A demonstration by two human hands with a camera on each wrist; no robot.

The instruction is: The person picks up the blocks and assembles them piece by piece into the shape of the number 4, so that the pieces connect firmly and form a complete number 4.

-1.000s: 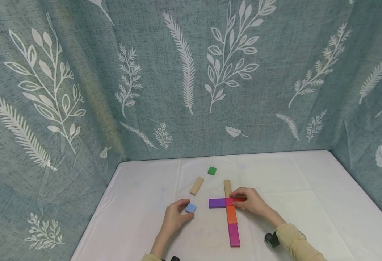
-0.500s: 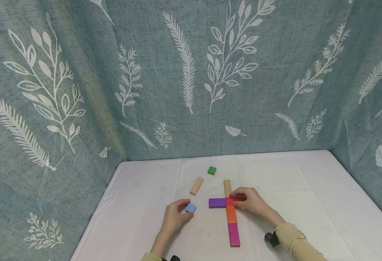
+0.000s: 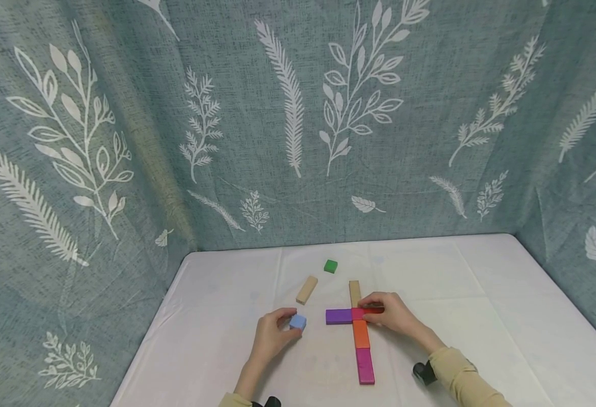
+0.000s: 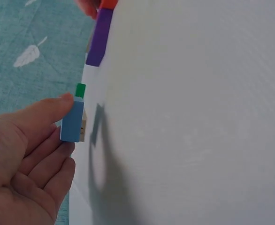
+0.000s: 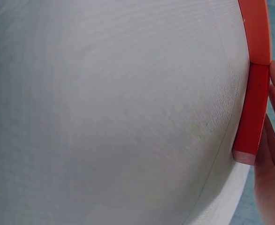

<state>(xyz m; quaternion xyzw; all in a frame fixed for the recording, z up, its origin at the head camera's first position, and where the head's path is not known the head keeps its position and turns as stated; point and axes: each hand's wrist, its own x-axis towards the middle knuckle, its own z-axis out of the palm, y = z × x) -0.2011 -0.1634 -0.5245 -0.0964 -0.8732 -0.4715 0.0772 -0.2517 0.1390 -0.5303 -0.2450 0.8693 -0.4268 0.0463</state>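
Observation:
My left hand [image 3: 272,337] pinches a small light blue block [image 3: 298,322] between thumb and fingers. In the left wrist view this blue block [image 4: 72,120] is raised over the white table, its shadow falling apart from it. My right hand [image 3: 392,314] has its thumb and forefinger about a red block [image 3: 376,310] at the crossing of a flat cross of blocks. A pinkish-red square [image 3: 357,314] lies at the crossing itself. Around it are a purple block [image 3: 339,316], a plain wooden block [image 3: 355,293], an orange block [image 3: 361,334] and, below that, a magenta block [image 3: 365,366].
A loose wooden block [image 3: 307,290] lies beyond my left hand, and a small green block [image 3: 330,266] sits farther back. The white tablecloth [image 3: 460,305] covers the table. A patterned teal curtain [image 3: 257,124] hangs at the back and sides.
My left hand has shifted up very slightly with the blue block, which has tilted a little. My right hand and the cross of blocks have stayed in place.

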